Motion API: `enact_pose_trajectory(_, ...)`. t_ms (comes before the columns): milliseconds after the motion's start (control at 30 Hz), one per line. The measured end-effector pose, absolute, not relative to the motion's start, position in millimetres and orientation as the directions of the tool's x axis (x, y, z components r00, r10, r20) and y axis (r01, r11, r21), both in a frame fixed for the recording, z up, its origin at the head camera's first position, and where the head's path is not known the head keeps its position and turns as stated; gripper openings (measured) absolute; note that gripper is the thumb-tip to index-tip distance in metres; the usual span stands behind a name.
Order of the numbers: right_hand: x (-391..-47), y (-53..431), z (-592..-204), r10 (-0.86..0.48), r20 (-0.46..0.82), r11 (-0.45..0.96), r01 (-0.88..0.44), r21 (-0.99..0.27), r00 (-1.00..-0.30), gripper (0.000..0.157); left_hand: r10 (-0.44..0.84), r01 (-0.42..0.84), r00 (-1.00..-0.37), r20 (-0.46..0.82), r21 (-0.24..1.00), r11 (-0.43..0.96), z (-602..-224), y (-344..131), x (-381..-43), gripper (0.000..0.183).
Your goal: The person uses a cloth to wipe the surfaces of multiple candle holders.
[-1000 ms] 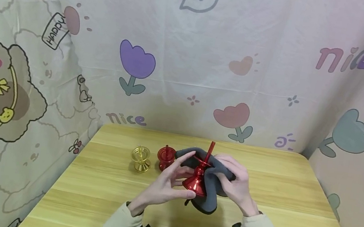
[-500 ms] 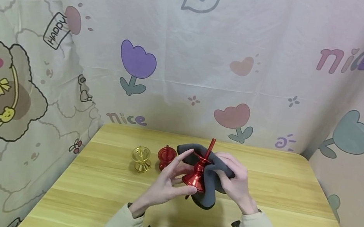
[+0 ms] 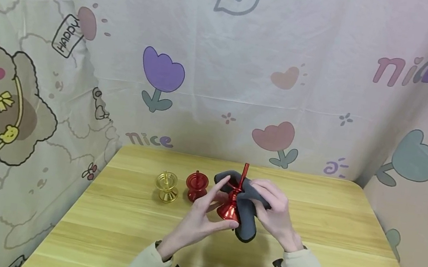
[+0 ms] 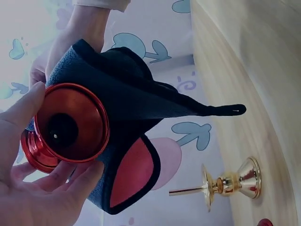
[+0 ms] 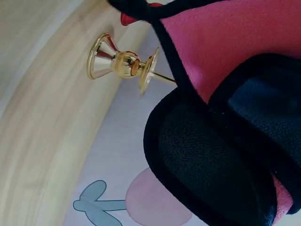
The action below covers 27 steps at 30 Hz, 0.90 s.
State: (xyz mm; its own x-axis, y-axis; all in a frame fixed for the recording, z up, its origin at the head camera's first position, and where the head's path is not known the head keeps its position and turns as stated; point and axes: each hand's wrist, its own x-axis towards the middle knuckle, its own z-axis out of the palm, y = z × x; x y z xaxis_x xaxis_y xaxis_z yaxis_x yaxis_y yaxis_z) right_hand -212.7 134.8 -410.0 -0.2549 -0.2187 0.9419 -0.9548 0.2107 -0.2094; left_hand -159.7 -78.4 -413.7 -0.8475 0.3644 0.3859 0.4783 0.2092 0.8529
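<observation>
Red candlestick point(image 3: 228, 211), grey cloth point(image 3: 245, 221), flowered backdrop point(image 3: 216, 60)

Left of and beyond the left hand point(image 3: 201, 218), a gold holder point(image 3: 167, 195) stands upright on the wooden tabletop point(image 3: 329, 224); a dish-topped red holder point(image 3: 196, 188) stands beside it, nearer that hand. Beyond both hands hangs a pale printed curtain point(image 3: 216, 60).

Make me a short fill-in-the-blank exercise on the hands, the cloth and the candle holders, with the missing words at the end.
The raised candle holder that the left hand grips is coloured ____.
The cloth is gripped by the ____ hand.
In the head view, the gold candle holder stands to the ____ of the standing red candle holder.
In the right wrist view, the cloth's brighter side is ____.

Missing words: red; right; left; pink.
</observation>
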Motion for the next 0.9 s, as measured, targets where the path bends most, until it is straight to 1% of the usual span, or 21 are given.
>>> enact_pose_trajectory(133,-212.2,135.1,-408.2,-0.226,0.937,0.208,-0.953,-0.219,-0.265,0.025,0.376,0.507,-0.828,0.416,0.843,0.182,-412.6,-79.7,-160.7,0.094)
enact_pose_trajectory(233,-212.1,136.7,-407.9,-0.219,0.927,0.136,-0.950,-0.281,-0.305,0.021,0.413,0.484,-0.809,0.418,0.872,0.065,-412.9,-84.3,-163.3,0.089)
enact_pose_trajectory(333,-211.8,139.0,-408.6,-0.197,0.917,0.050,-0.938,-0.344,-0.347,0.015,0.470,0.415,-0.789,0.395,0.908,-0.066,-413.9,-89.5,-166.1,0.085)
enact_pose_trajectory(367,-211.7,139.5,-408.8,-0.189,0.915,0.029,-0.934,-0.356,-0.355,0.014,0.486,0.389,-0.787,0.381,0.917,-0.088,-413.9,-90.8,-166.5,0.085)
enact_pose_trajectory(400,-211.5,140.0,-408.8,-0.184,0.916,0.019,-0.933,-0.360,-0.357,0.014,0.495,0.369,-0.790,0.362,0.925,-0.088,-413.8,-91.5,-166.6,0.084)
enact_pose_trajectory(467,-211.8,140.0,-408.6,-0.179,0.923,0.040,-0.940,-0.338,-0.340,0.012,0.503,0.355,-0.799,0.330,0.934,-0.048,-413.4,-90.9,-166.1,0.086)
enact_pose_trajectory(500,-212.2,139.6,-408.4,-0.182,0.929,0.064,-0.946,-0.317,-0.323,0.012,0.498,0.358,-0.808,0.315,0.934,-0.011,-413.0,-89.7,-165.6,0.088)
enact_pose_trajectory(567,-212.9,138.5,-408.1,-0.188,0.939,0.114,-0.956,-0.269,-0.287,0.016,0.472,0.378,-0.829,0.301,0.923,0.075,-412.3,-86.4,-163.8,0.093)
enact_pose_trajectory(633,-213.4,137.3,-407.6,-0.195,0.948,0.166,-0.961,-0.222,-0.253,0.021,0.439,0.408,-0.842,0.313,0.903,0.138,-412.3,-82.7,-162.5,0.098)
enact_pose_trajectory(700,-213.5,136.4,-407.2,-0.200,0.950,0.197,-0.960,-0.198,-0.238,0.023,0.405,0.448,-0.844,0.353,0.878,0.169,-412.7,-80.1,-161.8,0.100)
enact_pose_trajectory(767,-213.3,136.2,-406.8,-0.200,0.949,0.199,-0.958,-0.206,-0.245,0.023,0.382,0.478,-0.838,0.390,0.862,0.167,-413.1,-79.5,-161.8,0.099)
enact_pose_trajectory(800,-213.2,136.2,-406.8,-0.197,0.947,0.191,-0.957,-0.217,-0.254,0.023,0.382,0.486,-0.830,0.405,0.862,0.142,-413.1,-80.0,-162.3,0.097)
enact_pose_trajectory(900,-213.0,137.1,-407.8,-0.173,0.936,0.132,-0.949,-0.286,-0.306,0.021,0.423,0.464,-0.805,0.416,0.886,0.010,-413.0,-83.5,-164.5,0.090)
